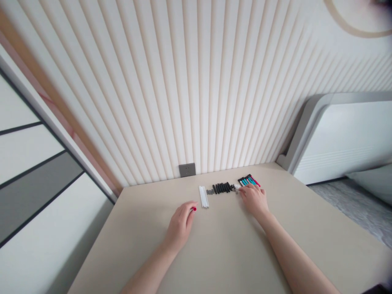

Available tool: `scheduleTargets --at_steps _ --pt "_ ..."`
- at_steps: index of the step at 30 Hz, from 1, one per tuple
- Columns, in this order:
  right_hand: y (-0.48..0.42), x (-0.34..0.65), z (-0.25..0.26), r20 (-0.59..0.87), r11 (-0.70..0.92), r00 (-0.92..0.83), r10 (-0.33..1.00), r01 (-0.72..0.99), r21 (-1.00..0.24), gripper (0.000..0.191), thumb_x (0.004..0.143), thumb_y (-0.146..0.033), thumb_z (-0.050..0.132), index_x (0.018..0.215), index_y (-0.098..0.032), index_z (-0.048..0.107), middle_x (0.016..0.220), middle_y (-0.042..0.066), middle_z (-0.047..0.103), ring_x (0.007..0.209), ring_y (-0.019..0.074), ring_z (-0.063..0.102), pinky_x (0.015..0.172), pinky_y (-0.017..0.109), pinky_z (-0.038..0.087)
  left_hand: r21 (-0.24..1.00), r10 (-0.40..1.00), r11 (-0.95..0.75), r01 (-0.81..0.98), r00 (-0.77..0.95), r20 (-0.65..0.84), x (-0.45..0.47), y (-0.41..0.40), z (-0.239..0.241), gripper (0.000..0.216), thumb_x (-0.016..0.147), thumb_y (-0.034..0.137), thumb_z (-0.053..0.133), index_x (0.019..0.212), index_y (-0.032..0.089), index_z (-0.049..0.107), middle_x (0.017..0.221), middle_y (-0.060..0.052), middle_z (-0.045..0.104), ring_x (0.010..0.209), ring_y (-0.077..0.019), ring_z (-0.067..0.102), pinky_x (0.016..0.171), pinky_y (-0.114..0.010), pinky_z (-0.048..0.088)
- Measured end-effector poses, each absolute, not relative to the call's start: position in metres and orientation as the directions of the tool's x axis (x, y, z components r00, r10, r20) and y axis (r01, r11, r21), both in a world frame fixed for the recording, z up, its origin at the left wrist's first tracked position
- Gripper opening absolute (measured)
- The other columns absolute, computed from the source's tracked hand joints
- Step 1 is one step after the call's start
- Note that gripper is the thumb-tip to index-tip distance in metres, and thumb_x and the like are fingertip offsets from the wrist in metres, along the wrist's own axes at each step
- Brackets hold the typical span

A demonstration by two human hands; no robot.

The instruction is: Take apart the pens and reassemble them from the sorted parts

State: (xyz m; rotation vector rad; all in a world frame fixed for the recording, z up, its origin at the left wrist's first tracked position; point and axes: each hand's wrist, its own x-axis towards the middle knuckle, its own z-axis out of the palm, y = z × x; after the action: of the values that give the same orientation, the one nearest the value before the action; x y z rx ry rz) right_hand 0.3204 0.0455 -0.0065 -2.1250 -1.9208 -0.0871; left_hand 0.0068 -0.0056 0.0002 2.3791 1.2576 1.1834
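My left hand (181, 222) rests on the beige table (220, 253) with its fingers curled, and a small red and black piece (194, 209) shows at its fingertips. Just to its right lie a few white rods (203, 196) side by side. My right hand (253, 198) lies farther right, fingers bent down onto small parts at the near end of a row of teal, black and pink pieces (248, 180). Between the white rods and that hand sit a small grey part (210, 191) and a row of several black tubes (222, 188).
A ribbed white wall (196, 90) rises behind the table, with a grey socket plate (187, 169) just above the tabletop. A white and grey cabinet (27, 171) stands at the left. A padded white bed frame (343, 139) is at the right over grey carpet.
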Motion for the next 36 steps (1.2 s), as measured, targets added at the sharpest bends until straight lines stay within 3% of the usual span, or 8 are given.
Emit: scheduleTargets --at_steps 5,9,14,19,23,36 --pt "0.045 0.323 -0.008 0.23 -0.081 0.109 0.967 0.988 -0.128 0.025 0.093 -0.03 0.047 0.097 -0.027 0.072 0.105 0.008 0.066 0.104 0.0262 0.053 0.083 0.04 0.034 0.526 0.766 -0.629 0.573 0.339 0.546 0.008 -0.007 -0.001 0.025 0.097 0.018 0.043 0.121 0.023 0.049 0.115 -0.005 0.064 0.108 -0.0166 0.061 0.095 -0.034 0.05" --pt "0.046 0.325 -0.004 0.319 -0.056 0.116 0.941 0.98 -0.192 0.024 0.094 -0.028 0.047 0.09 -0.022 0.07 0.098 0.008 0.068 0.099 0.0275 0.056 0.083 0.042 0.036 0.505 0.758 -0.636 0.584 0.348 0.552 0.01 -0.008 0.002 0.021 0.097 0.018 0.043 0.116 0.022 0.051 0.108 -0.005 0.065 0.102 -0.0168 0.062 0.09 -0.034 0.051" --pt "0.037 0.298 0.007 0.591 0.342 -0.038 0.806 0.845 -0.411 0.026 0.096 -0.033 0.044 0.097 -0.019 0.066 0.089 0.009 0.069 0.09 0.0234 0.06 0.084 0.038 0.043 0.41 0.748 -0.625 0.665 0.358 0.559 0.013 -0.01 0.011 0.016 0.096 0.022 0.046 0.107 0.021 0.057 0.094 -0.005 0.065 0.089 -0.0195 0.06 0.081 -0.036 0.049" --pt "0.006 0.236 0.008 0.627 0.627 -0.25 0.738 0.597 -0.501 0.017 0.096 -0.027 0.046 0.098 -0.022 0.063 0.092 0.006 0.068 0.088 0.0188 0.06 0.081 0.032 0.048 0.39 0.77 -0.6 0.698 0.374 0.517 0.016 -0.011 0.016 0.019 0.097 0.023 0.044 0.106 0.022 0.06 0.092 -0.005 0.064 0.088 -0.0199 0.059 0.079 -0.035 0.048" --pt "-0.007 0.21 0.006 0.627 0.635 -0.221 0.747 0.519 -0.573 0.018 0.096 -0.026 0.046 0.096 -0.022 0.064 0.091 0.006 0.068 0.088 0.0194 0.06 0.081 0.034 0.049 0.396 0.779 -0.602 0.693 0.4 0.483 0.017 -0.01 0.015 0.019 0.097 0.025 0.044 0.106 0.022 0.061 0.092 -0.005 0.064 0.088 -0.0198 0.06 0.081 -0.035 0.05" --pt "-0.008 0.213 -0.001 0.565 0.597 -0.23 0.792 0.488 -0.637 0.017 0.093 -0.028 0.052 0.103 -0.022 0.065 0.091 0.005 0.069 0.087 0.0183 0.063 0.081 0.032 0.05 0.39 0.78 -0.612 0.688 0.444 0.441 0.019 -0.013 0.016 0.018 0.096 0.021 0.046 0.104 0.021 0.061 0.093 -0.006 0.064 0.087 -0.0199 0.061 0.078 -0.034 0.051"
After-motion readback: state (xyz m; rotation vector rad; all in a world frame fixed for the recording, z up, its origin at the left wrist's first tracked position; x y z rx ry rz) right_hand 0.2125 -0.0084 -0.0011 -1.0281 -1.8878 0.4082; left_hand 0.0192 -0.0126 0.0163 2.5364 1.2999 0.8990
